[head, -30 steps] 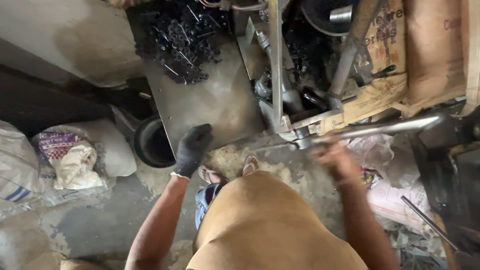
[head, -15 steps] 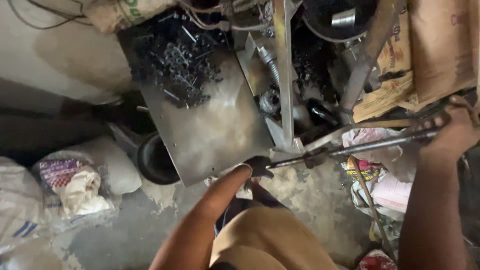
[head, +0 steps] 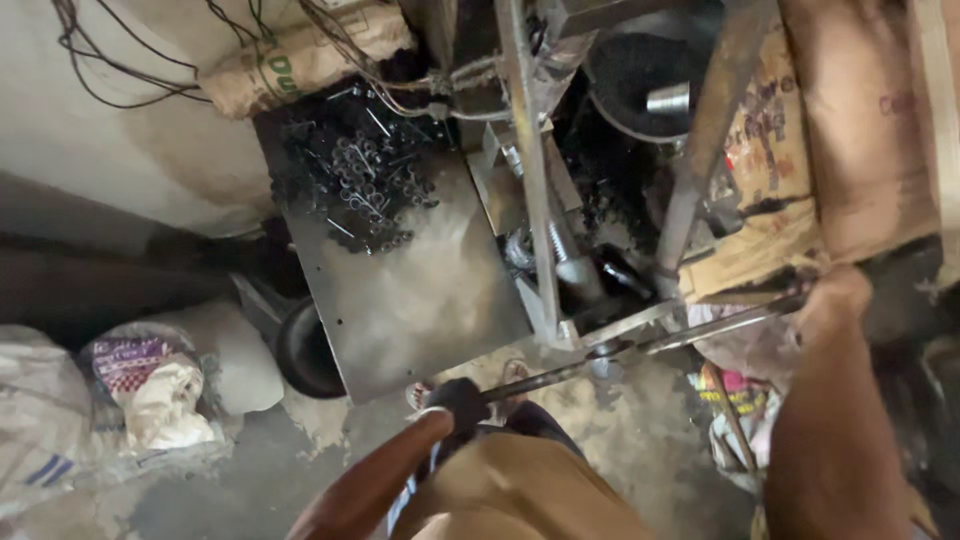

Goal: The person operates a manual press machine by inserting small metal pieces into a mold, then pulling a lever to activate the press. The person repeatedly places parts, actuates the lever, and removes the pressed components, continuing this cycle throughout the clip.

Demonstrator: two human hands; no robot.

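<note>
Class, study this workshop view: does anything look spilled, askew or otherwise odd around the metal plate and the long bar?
Yes. The small dark metal pieces lie in a loose, tangled heap on the far end of the grey metal plate, not in any container. The long metal bar runs slanted, with the gloved left hand at one end and the bare right hand at the other.

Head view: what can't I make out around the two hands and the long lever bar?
- Right hand: blurred, so its grip on the lever bar is unclear.
- Left hand: dark glove hides the fingers; it closes on the bar's near end.
- Small black metal parts on the steel table: too small to identify.
- Bar's pivot: hidden behind the machine frame.
</note>
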